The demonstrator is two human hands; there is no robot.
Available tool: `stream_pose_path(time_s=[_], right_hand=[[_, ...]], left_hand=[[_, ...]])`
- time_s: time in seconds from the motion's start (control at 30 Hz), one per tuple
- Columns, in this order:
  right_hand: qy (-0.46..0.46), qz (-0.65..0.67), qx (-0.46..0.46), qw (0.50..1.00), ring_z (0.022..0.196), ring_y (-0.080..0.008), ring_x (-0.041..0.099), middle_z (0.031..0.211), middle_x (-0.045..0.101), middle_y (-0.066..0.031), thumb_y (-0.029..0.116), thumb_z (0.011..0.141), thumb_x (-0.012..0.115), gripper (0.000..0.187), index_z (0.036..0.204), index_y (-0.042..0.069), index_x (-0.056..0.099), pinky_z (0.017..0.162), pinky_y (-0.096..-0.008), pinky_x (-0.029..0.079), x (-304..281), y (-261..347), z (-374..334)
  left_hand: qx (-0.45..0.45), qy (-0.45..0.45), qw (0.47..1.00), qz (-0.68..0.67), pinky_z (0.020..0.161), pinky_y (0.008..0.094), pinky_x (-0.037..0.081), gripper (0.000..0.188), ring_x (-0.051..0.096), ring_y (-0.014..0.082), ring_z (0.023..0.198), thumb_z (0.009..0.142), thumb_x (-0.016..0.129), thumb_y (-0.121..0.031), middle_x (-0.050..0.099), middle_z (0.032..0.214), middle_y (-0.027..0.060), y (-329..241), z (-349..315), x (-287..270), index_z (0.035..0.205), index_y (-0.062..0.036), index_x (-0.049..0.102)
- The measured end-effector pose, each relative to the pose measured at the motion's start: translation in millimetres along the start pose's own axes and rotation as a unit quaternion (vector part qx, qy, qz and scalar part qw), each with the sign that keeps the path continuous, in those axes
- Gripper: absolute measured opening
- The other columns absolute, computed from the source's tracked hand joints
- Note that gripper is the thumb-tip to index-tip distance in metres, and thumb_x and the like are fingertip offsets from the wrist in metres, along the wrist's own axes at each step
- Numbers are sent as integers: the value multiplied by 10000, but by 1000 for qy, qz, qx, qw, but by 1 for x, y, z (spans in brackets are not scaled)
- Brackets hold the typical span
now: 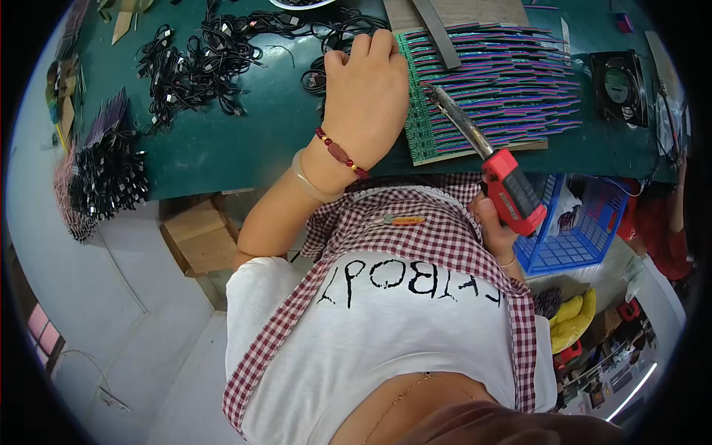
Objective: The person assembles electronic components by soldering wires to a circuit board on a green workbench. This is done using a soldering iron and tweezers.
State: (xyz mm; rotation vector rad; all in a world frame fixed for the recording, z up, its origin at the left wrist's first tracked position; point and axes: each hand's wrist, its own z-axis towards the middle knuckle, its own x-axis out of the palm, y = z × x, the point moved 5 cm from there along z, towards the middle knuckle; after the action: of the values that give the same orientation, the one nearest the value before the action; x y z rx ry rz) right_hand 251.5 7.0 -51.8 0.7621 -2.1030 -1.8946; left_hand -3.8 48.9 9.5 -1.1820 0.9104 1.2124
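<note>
In my right hand (493, 224), closed round its grip, is a red and black soldering iron (513, 191). Its metal barrel slants up and left, and the tip is over the left part of a green circuit board panel (421, 137). Rows of thin black, blue and pink wires (512, 89) run rightward from this panel. My left hand (368, 96) is at the panel's left edge with curled fingers, beside black cables (315, 78). What its fingertips pinch is hidden behind the hand. A grey metal bar (437, 33) lies across the wires.
A heap of black cables (200, 67) covers the table's left side, with a bundle (111, 174) hanging over the left edge. A black square fan-like device (619, 89) stands at right. Below the table are a blue crate (564, 252) and a cardboard box (196, 237).
</note>
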Motion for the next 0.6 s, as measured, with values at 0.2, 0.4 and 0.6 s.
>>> stream_pose_path(time_s=[0.2, 0.4, 0.6], right_hand=[[-48, 229, 36, 972, 457, -83, 379, 581, 442, -38, 208, 876, 545, 384, 1157, -18, 414, 467, -244, 352, 2, 24, 13], [-236, 259, -113, 930, 465, -100, 396, 609, 450, -48, 243, 914, 492, 348, 1155, -3, 435, 461, -254, 365, -80, 53, 17], [-503, -171, -34, 846, 573, -72, 517, 650, 535, -4, 138, 836, 634, 179, 925, -12, 591, 526, -235, 412, -265, 42, 4]], left_hand=[[7, -11, 1000, -2, 743, 375, 382, 90, 502, 213, 923, 694, 632, -86, 527, 975, 33, -1, 2, -1, 768, -54, 591], [-32, 14, 999, -32, 728, 407, 374, 145, 506, 249, 932, 674, 611, -65, 519, 962, 50, 0, 1, -6, 811, -65, 564], [8, 4, 1000, -29, 724, 403, 363, 129, 494, 256, 923, 689, 595, -68, 521, 993, 65, -15, -1, -7, 813, -55, 564]])
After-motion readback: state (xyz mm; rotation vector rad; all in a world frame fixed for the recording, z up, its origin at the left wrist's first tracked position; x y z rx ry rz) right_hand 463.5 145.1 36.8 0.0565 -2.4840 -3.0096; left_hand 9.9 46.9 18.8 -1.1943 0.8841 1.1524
